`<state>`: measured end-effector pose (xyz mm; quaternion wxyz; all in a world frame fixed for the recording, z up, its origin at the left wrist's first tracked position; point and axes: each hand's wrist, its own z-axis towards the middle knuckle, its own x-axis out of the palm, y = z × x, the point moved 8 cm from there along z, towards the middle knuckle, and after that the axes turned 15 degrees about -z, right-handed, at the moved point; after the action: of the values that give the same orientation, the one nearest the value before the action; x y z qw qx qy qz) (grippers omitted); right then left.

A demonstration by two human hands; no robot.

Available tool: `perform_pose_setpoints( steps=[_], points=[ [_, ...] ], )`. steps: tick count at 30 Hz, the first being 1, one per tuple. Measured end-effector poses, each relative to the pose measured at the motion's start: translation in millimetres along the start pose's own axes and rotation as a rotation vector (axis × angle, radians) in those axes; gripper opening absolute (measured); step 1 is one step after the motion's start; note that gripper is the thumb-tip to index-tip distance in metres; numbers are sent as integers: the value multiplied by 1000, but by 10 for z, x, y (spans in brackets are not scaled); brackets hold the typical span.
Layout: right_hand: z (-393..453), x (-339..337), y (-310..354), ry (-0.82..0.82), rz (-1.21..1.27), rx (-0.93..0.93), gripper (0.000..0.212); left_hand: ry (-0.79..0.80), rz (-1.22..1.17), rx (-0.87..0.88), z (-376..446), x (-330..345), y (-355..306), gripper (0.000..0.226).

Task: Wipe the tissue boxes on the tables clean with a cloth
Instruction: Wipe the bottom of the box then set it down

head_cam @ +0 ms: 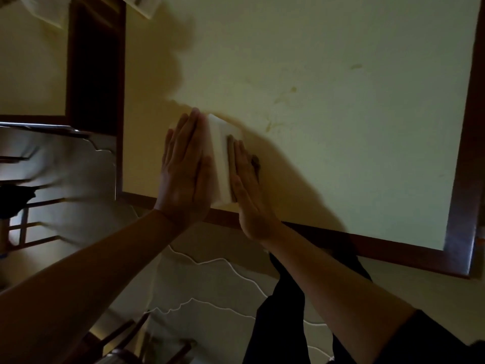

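A white tissue box [220,156] stands near the front edge of a pale table [341,101] with a dark wooden frame. My left hand [183,166] lies flat against the box's left side, fingers straight and together. My right hand [249,190] presses flat on the box's right side. A dark brownish cloth [255,164] shows under its fingers, between palm and box. The box is squeezed between the two hands and its lower part is hidden behind them.
A second pale table [31,74] with a dark frame stands to the left, across a narrow dark gap. Pale objects [141,3] lie at the top edge. Wooden chairs [23,227] stand at left and at the bottom. My dark trousers [283,311] are below the table edge.
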<state>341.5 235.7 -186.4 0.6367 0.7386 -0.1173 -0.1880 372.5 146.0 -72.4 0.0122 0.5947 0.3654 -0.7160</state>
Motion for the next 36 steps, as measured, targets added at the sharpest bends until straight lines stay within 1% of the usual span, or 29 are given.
perform_pose_setpoints(
  steps=[4, 7, 9, 12, 16, 17, 20, 23, 25, 28, 31, 36],
  points=[
    [-207, 38, 34, -8, -17, 25, 60, 2, -4, -2, 6, -5, -12, 60],
    [-158, 11, 260, -31, 1, -91, 60, -4, 8, -7, 16, -10, 17, 59],
    [-49, -19, 401, -49, 17, -166, 59, -10, 25, 9, 15, -8, 20, 57],
    [211, -60, 486, -60, 33, -210, 58, -2, -7, 10, 11, 0, 42, 55],
    [585, -117, 404, -108, 0, -249, 57, -26, -18, 0, 14, -9, 49, 55],
    [658, -122, 348, -105, -25, -236, 58, -23, -22, 1, 13, -6, 45, 56],
    [781, -117, 122, -63, -74, -105, 62, -15, -24, 2, 10, -17, 34, 56],
    [760, -120, 12, -31, -39, -24, 64, -11, -13, 0, 9, -17, 10, 57],
    [722, -128, -14, 3, 8, 11, 61, -15, -13, -3, 6, -11, -10, 58],
    [592, -99, 10, 44, 28, -1, 58, -15, -14, -11, -2, -12, 4, 58],
    [385, -89, 14, 5, -20, -43, 58, -14, -4, -12, -7, -6, 21, 57],
    [-32, -33, 47, -16, 30, -41, 61, -18, -22, -15, -1, 6, 7, 57]
  ],
)
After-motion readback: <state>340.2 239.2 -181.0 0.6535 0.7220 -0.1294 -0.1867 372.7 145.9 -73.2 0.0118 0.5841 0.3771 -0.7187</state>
